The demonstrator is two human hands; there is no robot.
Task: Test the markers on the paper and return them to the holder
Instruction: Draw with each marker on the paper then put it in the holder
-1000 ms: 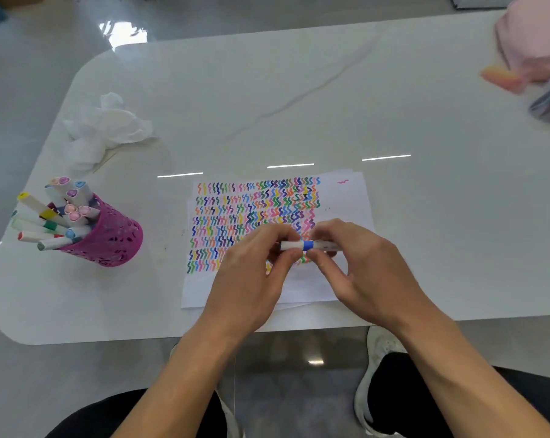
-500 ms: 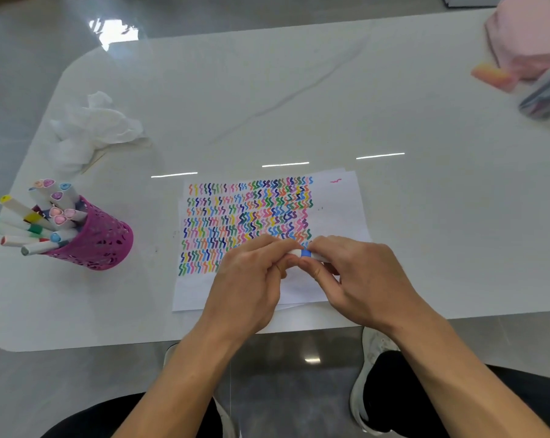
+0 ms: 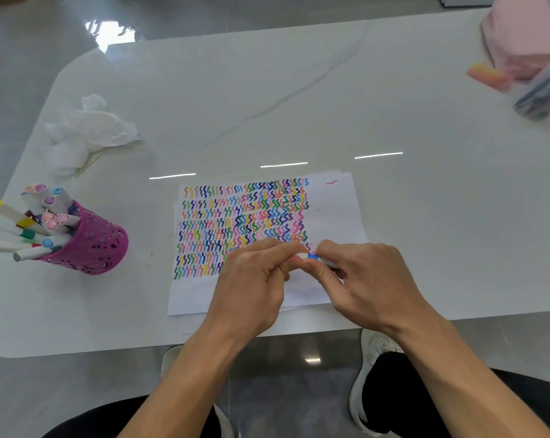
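A white marker with a blue band lies level between both hands, just above the lower part of the paper. My left hand pinches its left end. My right hand grips its right part with thumb and fingers. Most of the marker is hidden by fingers. The paper is covered with rows of coloured squiggles and sits near the table's front edge. At the left stands a magenta mesh holder with several markers leaning out to the left.
A crumpled white tissue lies behind the holder. At the far right corner are a pink pouch, an orange-pink eraser-like block and a clear pen case. The white table's front edge runs just below my hands.
Both hands have closed in on the marker and sunk slightly toward the paper. Less of the marker's barrel shows than a second ago.
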